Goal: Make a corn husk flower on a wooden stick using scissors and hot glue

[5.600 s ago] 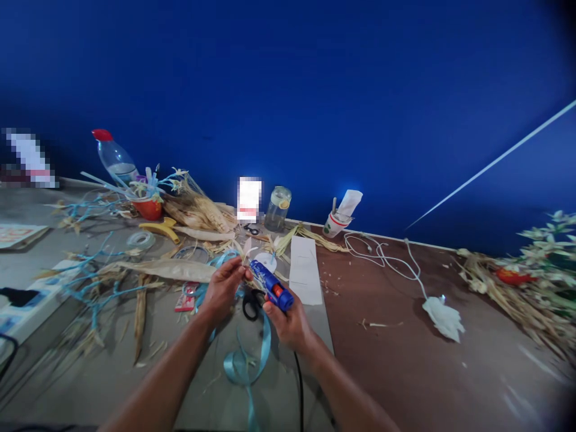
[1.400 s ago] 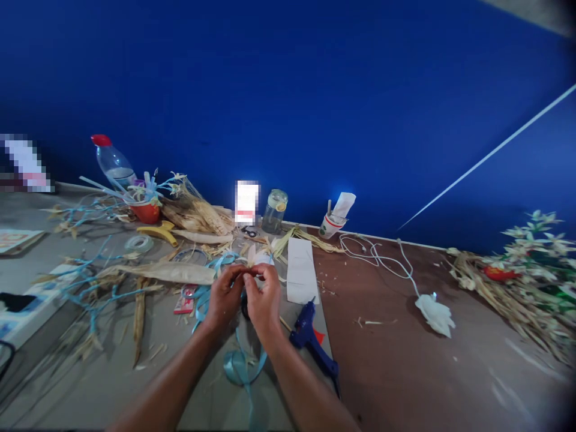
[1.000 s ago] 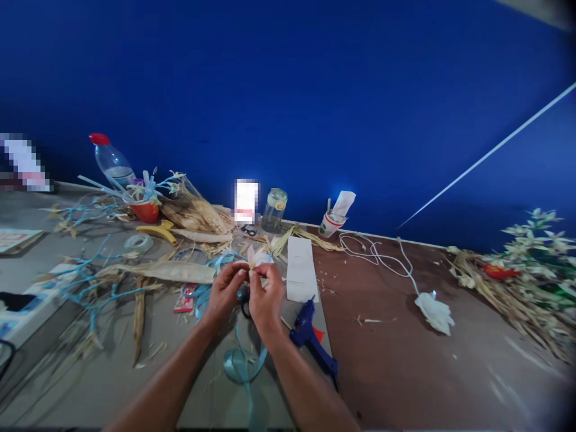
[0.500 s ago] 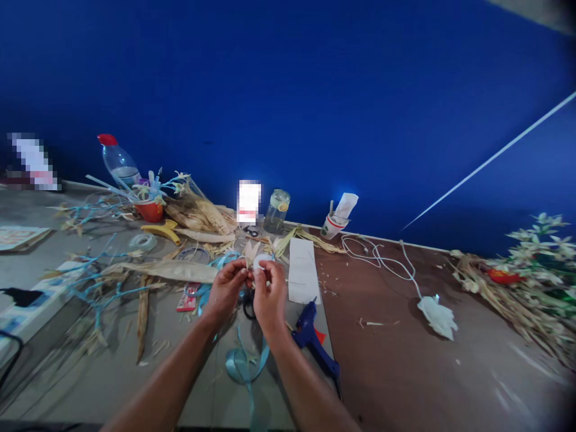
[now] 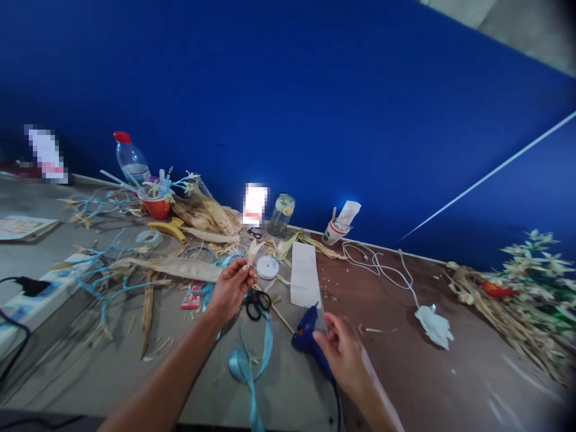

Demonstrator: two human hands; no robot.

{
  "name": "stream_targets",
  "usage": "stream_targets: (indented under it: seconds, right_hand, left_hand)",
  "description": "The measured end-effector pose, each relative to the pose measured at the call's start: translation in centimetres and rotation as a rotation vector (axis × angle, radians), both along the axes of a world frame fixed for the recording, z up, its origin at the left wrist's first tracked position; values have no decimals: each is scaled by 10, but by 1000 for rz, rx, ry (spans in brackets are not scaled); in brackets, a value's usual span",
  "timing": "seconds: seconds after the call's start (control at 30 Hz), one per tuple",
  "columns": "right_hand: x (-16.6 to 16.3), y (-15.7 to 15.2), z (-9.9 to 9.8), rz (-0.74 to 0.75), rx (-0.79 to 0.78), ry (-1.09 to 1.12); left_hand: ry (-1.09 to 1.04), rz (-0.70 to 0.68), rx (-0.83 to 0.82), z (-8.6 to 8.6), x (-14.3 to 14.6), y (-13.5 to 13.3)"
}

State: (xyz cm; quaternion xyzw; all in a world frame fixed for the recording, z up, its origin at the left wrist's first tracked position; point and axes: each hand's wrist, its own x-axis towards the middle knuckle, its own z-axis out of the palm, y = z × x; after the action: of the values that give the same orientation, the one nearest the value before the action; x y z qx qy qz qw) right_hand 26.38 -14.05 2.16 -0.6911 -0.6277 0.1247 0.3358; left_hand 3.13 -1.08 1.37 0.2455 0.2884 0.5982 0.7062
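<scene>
My left hand (image 5: 231, 287) pinches a small pale flower (image 5: 254, 251) that looks made of dried corn husk, its petals pointing up. My right hand (image 5: 344, 351) is over the grip of a blue glue gun (image 5: 310, 336), fingers apart and curved, not closed round it. The glue gun lies on the table with its nozzle pointing away. Just right of my left hand lies a white spool (image 5: 267, 267). Black-handled scissors (image 5: 258, 305) rest below that hand, and a roll of light blue ribbon (image 5: 239, 364) lies nearer to me.
A white paper strip (image 5: 303, 273) lies beyond the glue gun. Behind stand a glass jar (image 5: 282, 216), a white cup (image 5: 335, 233) and a red bowl (image 5: 156, 208). Corn husks (image 5: 211, 219) and blue-wrapped stems (image 5: 103, 294) spread left, near a power strip (image 5: 49, 294). A white cable (image 5: 382, 264) lies right.
My right hand has left the other hand and moved right and nearer, to the glue gun. My left hand still holds the flower. The scissors and white spool now show more fully.
</scene>
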Motion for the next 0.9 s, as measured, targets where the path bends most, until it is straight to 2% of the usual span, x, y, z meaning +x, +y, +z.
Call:
stream_targets:
  seconds: [0.13, 0.23, 0.33, 0.4, 0.53, 0.63, 0.73, 0.8, 0.9]
  right_hand:
    - [13, -27, -31, -34, -140, -202]
    - [4, -29, -34, -50, -258, -261]
    - [0, -21, -31, -51, -333, -231]
    - [3, -18, -30, -35, -307, -165]
    - [17, -21, -26, -58, -61, 89]
    - [17, -21, -12, 105, -90, 486]
    - [-1, -11, 7, 304, -137, 851]
    - [-18, 3, 20, 401, -202, 911]
    - [-42, 28, 36, 548, -195, 787]
  left_hand:
    - [-13, -20, 5, 0, 0, 0]
    - [-1, -27, 30, -1, 0, 1]
    - [8, -25, 33, -2, 0, 1]
    - [11, -23, 29, -2, 0, 1]
    - [28, -21, 24, -3, 1, 1]
    - [39, -16, 17, -5, 2, 1]
    - [63, -15, 5, -7, 2, 1]
    - [73, -21, 8, -8, 2, 1]
    - [86, -12, 7, -8, 1, 2]
